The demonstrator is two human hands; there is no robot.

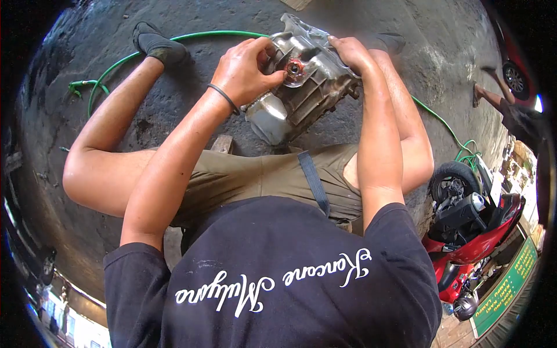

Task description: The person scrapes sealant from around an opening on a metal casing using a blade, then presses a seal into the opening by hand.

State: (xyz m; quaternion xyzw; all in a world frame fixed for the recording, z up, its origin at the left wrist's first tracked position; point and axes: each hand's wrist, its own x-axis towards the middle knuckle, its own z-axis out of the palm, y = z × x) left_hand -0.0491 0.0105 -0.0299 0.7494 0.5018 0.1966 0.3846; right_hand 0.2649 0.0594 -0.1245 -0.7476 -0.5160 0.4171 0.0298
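A silvery, ribbed cast-metal gearbox housing [313, 87] stands tilted between my lower legs. Reddish sealant or grease surrounds a small round opening [295, 69] in its face. My left hand [246, 68] grips the housing from its left side, fingers curled over the top and the thumb pressed close beside the opening. On the far right edge of the casing rests my right hand [353, 56], closed around the rim with its thumb on top. The undersides of the fingers are hidden behind the metal.
A green hose [214, 33] runs over the dark concrete floor [232, 14] behind the housing. A red motorcycle [473, 229] stands to the right, near a green sign [507, 287]. Another person's leg [493, 95] and a red car [516, 72] are at the upper right.
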